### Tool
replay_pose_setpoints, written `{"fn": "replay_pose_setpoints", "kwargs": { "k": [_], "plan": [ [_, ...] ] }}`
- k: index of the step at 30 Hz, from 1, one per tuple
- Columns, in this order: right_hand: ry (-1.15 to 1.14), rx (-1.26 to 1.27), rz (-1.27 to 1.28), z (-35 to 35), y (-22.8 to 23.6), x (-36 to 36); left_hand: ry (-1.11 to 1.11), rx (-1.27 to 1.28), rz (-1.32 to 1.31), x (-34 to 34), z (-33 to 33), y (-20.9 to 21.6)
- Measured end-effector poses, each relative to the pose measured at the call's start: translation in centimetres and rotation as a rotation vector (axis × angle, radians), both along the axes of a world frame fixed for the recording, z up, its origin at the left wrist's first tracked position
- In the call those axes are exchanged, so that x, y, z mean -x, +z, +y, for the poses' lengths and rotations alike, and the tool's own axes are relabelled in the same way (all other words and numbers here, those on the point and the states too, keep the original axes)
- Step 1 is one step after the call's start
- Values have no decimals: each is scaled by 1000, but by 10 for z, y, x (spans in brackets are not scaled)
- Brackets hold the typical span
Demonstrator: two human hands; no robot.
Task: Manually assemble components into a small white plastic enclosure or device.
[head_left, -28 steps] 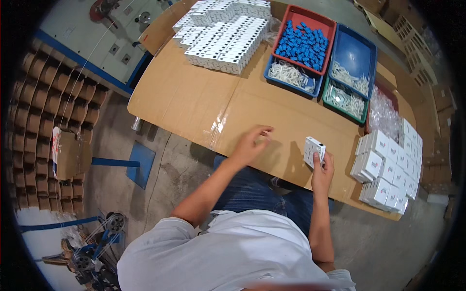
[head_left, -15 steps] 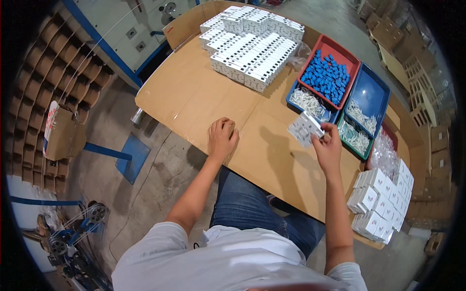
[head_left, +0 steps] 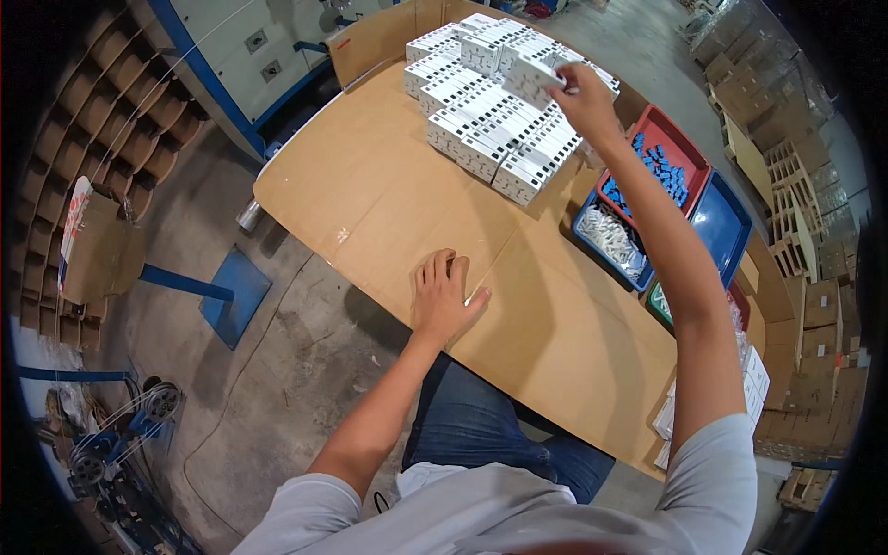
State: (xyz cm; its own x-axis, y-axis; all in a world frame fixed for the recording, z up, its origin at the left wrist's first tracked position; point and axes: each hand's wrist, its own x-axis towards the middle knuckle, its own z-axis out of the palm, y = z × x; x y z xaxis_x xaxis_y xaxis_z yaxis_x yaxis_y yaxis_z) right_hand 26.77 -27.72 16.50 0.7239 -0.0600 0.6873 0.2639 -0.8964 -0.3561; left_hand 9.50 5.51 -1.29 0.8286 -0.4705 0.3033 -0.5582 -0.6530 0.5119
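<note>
My right hand point(head_left: 586, 100) reaches to the far side of the table and grips a small flat white box point(head_left: 533, 81) with grey print, pinched at its right end. The box is over the upper part of a large block of white boxes point(head_left: 470, 139) with black marks, standing in tight rows and in places a second layer. Whether it touches the boxes beneath, I cannot tell. My left hand point(head_left: 444, 298) rests on the cardboard-covered table point(head_left: 370, 199) near its front edge, fingers spread and holding nothing.
Right of the block are a red tray point(head_left: 696, 165) of blue plastic pieces, a blue tray point(head_left: 640, 285) of white pieces and another blue tray point(head_left: 726, 217). My right forearm covers much of a green tray point(head_left: 659, 303). More white boxes point(head_left: 755, 384) are at the right.
My right hand has carried the white box from near the trays up and left to the block. My left hand has spread its fingers and shifted slightly; the view has moved a little.
</note>
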Motion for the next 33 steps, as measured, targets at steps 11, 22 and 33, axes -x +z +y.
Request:
{"fn": "replay_pose_setpoints", "kwargs": {
  "k": [11, 22, 33],
  "plan": [
    [-39, 176, 89, 22, -40, -141, 17, 45, 58, -2, 1, -3],
    [-111, 185, 24, 32, -77, -180, 10, 11, 100, -10, 2, 0],
    [-133, 251, -23, 24, -91, -185, 18, 11, 106, -12, 0, 1]
  ]
}}
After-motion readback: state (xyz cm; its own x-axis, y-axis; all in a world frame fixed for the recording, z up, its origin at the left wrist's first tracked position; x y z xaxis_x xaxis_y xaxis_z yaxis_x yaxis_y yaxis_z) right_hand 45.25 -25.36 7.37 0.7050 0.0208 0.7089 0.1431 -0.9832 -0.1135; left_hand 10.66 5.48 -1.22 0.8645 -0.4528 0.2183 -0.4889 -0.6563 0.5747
